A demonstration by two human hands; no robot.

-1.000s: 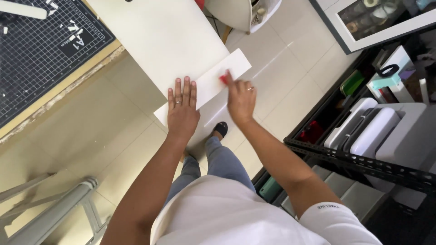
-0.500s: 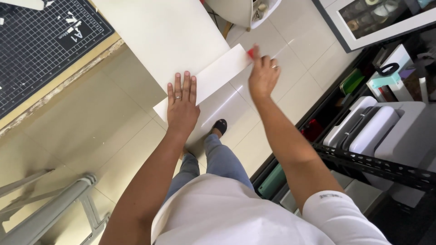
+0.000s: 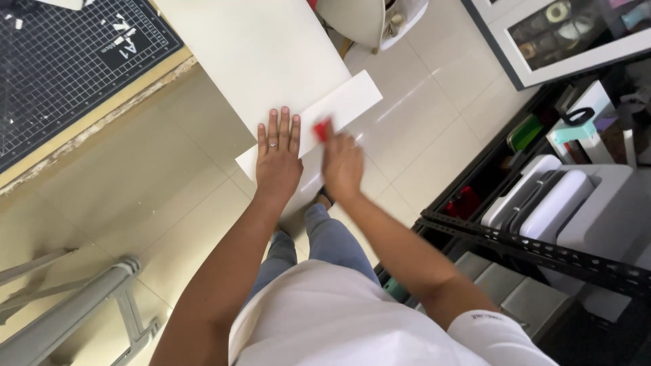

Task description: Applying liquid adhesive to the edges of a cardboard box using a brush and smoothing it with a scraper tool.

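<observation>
I see the white counter [image 3: 258,54] with a white strip [image 3: 339,108] lying over its near corner, one end jutting past the edge above the tiled floor [image 3: 434,129]. The left hand [image 3: 278,159] presses flat on the strip, fingers spread, grip released, as it did half a second ago. The right hand [image 3: 342,166] has slid back along the strip from its far end and now sits just beside the left, pinching a small red tool [image 3: 321,129] against the strip.

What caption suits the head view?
Left hand flat on white paper strip; right hand presses small red tool on it.
</observation>
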